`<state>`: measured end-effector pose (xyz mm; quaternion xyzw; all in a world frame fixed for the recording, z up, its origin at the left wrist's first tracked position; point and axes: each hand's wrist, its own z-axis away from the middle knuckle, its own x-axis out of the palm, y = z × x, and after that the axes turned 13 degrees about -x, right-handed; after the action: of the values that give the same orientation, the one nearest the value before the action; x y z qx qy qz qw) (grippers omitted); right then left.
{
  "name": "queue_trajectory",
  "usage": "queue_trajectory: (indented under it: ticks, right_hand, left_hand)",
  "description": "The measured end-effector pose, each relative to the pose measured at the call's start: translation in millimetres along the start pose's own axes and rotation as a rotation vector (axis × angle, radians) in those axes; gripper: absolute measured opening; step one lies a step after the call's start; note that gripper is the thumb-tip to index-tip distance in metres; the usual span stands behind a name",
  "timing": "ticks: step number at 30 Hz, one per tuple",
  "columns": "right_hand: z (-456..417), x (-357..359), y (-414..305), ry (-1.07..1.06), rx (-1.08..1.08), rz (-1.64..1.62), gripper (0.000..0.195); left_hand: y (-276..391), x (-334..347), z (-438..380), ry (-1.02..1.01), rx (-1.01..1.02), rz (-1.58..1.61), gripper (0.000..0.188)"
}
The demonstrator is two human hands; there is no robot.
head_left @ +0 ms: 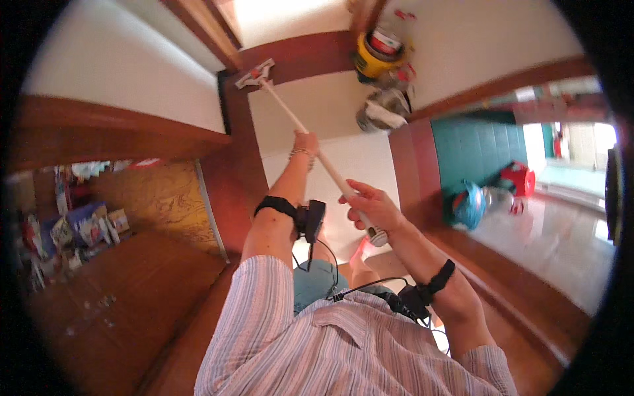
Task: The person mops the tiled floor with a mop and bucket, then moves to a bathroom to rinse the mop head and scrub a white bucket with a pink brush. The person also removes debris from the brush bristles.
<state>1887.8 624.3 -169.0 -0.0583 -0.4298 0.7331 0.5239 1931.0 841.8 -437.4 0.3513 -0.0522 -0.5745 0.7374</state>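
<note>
A long pale pole [335, 174] runs from near my waist up to a white flat head with an orange-red joint [255, 74]. That head rests on the dark red floor border at the upper left, near the door frame. Around the middle of the pole my left hand [306, 142] is closed, with a bracelet at its wrist. Close to the pole's grooved lower end, my right hand [369, 204] holds it with thumb and fingers around it. Each forearm wears a black strap with a small device and cables.
A yellow bucket [371, 58] holding a plastic bottle stands by the upper right wall, beside a bag [384, 110]. To the right lie a blue bag [468, 205] and a red stool [519, 179]. Packages [86, 225] crowd the left side. White walls and wooden frames edge the pale floor.
</note>
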Motion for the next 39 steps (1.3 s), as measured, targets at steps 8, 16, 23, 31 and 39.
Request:
queue_trajectory:
  ticks: [8, 16, 23, 31, 39]
  right_hand:
    - [216, -40, 58, 0.197, 0.072, -0.026, 0.053]
    - [500, -71, 230, 0.476, -0.005, -0.332, 0.053]
    - [689, -22, 351, 0.724, 0.012, -0.578, 0.059]
    - [715, -17, 374, 0.755, -0.093, -0.660, 0.061]
    - [468, -180, 308, 0.537, -0.340, -0.307, 0.053]
  left_hand:
    - [-65, 76, 110, -0.313, -0.313, -0.423, 0.067]
    - [-230, 223, 325, -0.803, -0.283, -0.705, 0.073]
    - [-408, 301, 511, -0.956, -0.236, -1.153, 0.073]
    - [-440, 315, 532, -0.854, -0.419, -0.665, 0.017]
    - [-213, 378, 364, -0.404, 0.016, -0.405, 0.045]
